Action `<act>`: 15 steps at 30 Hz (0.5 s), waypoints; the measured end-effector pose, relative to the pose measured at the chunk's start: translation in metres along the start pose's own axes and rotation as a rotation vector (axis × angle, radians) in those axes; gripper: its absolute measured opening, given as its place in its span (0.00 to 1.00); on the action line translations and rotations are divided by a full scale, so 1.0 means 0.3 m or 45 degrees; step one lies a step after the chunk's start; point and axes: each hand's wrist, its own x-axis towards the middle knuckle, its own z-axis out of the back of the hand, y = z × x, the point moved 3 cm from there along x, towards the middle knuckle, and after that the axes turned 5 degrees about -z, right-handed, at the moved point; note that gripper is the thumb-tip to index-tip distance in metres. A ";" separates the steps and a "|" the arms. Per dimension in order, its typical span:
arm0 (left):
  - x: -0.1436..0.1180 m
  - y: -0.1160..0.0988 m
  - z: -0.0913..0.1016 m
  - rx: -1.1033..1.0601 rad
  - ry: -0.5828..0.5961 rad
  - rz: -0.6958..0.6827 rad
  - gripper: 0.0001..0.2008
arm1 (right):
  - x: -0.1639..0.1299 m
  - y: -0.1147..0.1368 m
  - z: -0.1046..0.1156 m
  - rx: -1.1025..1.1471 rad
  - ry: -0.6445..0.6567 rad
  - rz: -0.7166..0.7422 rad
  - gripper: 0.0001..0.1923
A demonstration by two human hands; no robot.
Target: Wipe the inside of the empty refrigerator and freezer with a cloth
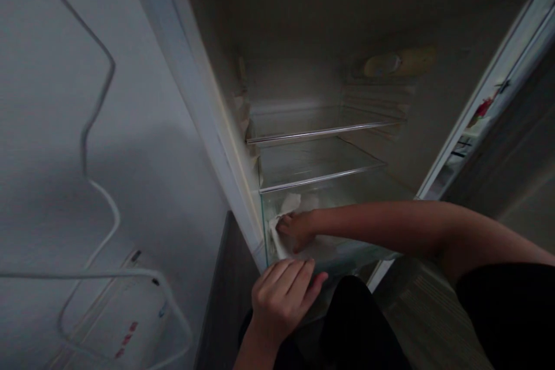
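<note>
Inside an open refrigerator, my right hand [299, 229] presses a white cloth or tissue [281, 245] against the lowest visible glass shelf [362, 250], near its left side. Part of the white material bunches up beyond the fingertips, and its exact kind is too dim to tell. My left hand [284, 295] is at the front of this shelf, its fingers side by side and slightly bent, with the thumb apart. Nothing shows in it. Whether it touches the shelf edge cannot be made out.
Two glass shelves with shiny front rims, an upper one [321, 132] and a middle one [321, 179], sit above the hands. A yellowish rounded object [411, 62] is on the right inner wall. A white cable [99, 104] runs along the left wall, above a white box [130, 306].
</note>
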 end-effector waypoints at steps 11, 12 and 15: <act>-0.016 -0.005 -0.011 0.069 -0.013 0.055 0.11 | 0.152 -0.227 0.028 0.000 0.144 -0.050 0.61; -0.016 -0.005 -0.013 0.069 0.003 0.068 0.11 | 0.124 -0.266 0.032 0.013 0.162 -0.074 0.60; -0.020 -0.004 -0.018 0.063 0.006 0.089 0.10 | 0.005 -0.393 0.048 0.132 0.036 -0.187 0.59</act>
